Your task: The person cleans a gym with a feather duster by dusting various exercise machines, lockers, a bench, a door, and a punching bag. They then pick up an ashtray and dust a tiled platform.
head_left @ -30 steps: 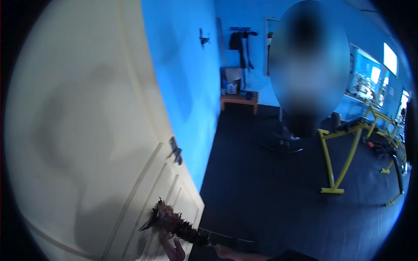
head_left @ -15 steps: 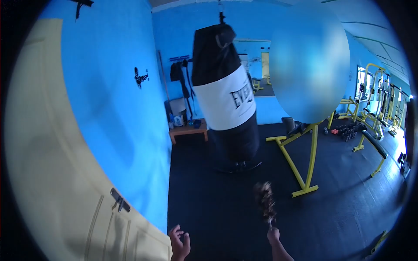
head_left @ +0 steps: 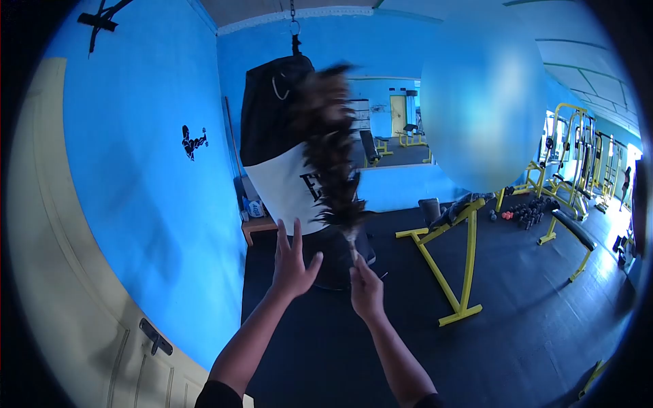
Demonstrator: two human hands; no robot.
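A brown feather duster (head_left: pixel 333 156) stands upright in my right hand (head_left: pixel 368 289), whose fingers are wrapped round its handle. Its feathers are blurred and cover part of the black and white punching bag (head_left: pixel 275 180), which hangs from a chain. My left hand (head_left: pixel 294 267) is raised with fingers spread, in front of the bag's lower part, and holds nothing. Whether its fingertips touch the bag I cannot tell.
On the left are a cream door (head_left: pixel 88 299) and a blue wall (head_left: pixel 136 136). A yellow-framed bench (head_left: pixel 469 265) stands right of the bag, with dumbbells (head_left: pixel 534 212) and gym machines beyond. A low wooden bench (head_left: pixel 257 226) is behind the bag.
Both hands have risen and moved forward to the bag, and the duster has come up in front of it. The view has shifted, and the bag appears further left.
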